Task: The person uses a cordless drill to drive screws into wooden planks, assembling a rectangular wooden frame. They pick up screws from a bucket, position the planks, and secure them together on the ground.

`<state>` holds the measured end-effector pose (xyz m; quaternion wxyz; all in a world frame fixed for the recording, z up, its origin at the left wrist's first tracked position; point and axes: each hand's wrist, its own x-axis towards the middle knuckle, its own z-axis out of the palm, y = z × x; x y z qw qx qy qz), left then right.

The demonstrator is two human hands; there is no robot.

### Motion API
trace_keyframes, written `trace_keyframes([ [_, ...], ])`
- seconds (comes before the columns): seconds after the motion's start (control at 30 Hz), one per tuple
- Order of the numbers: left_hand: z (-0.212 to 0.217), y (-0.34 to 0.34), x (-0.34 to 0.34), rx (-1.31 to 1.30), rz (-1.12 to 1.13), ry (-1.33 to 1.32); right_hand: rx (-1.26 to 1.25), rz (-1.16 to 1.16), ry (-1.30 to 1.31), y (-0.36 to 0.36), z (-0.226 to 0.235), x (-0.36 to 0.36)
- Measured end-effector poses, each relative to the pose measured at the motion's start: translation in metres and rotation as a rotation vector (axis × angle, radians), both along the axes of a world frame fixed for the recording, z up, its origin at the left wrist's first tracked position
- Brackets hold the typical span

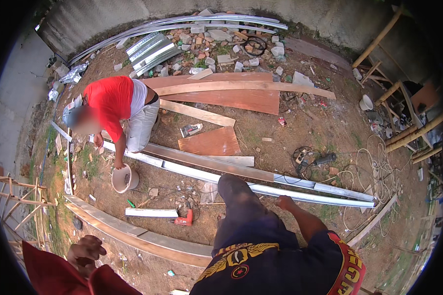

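Observation:
My right hand (284,202) reaches forward with curled fingers at the near edge of a long silvery metal channel (325,197). What lies inside the fingers is hidden. My bent leg (233,194) comes up against the same channel. My left hand does not show. A co-worker in a red shirt (107,101) crouches at the channel's far left end, one hand (119,163) at the rim of a pale bucket (125,179). Close by at the lower left is another person's hand (86,251), fingers bent, between dark red clothing.
A red power drill (183,218) lies on the dirt beside a short white metal piece (151,212). Long planks (133,236) lie nearer to me. Reddish boards (231,98), rubble (216,37) and metal lengths (152,53) lie farther back. Loose cable (379,169) tangles at the right.

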<state>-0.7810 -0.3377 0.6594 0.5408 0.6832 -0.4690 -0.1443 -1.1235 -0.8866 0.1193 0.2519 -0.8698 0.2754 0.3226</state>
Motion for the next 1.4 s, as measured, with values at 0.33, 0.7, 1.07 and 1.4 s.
trace_keyframes([
  [0.33,-0.078,-0.291,-0.032,-0.120,-0.833,0.230,0.095,-0.303,-0.073,-0.084,-0.025,-0.008],
  [0.7,-0.143,-0.636,0.116,-0.225,-0.623,0.381,0.052,-0.458,0.004,-0.403,0.007,0.166],
  [1.07,-0.158,-0.739,0.186,-0.349,-0.412,0.406,0.290,-0.359,0.058,-0.508,0.020,0.266],
  [1.4,-0.179,-0.707,0.296,-0.350,-0.135,0.435,0.151,0.112,0.090,-0.579,0.058,0.510],
])
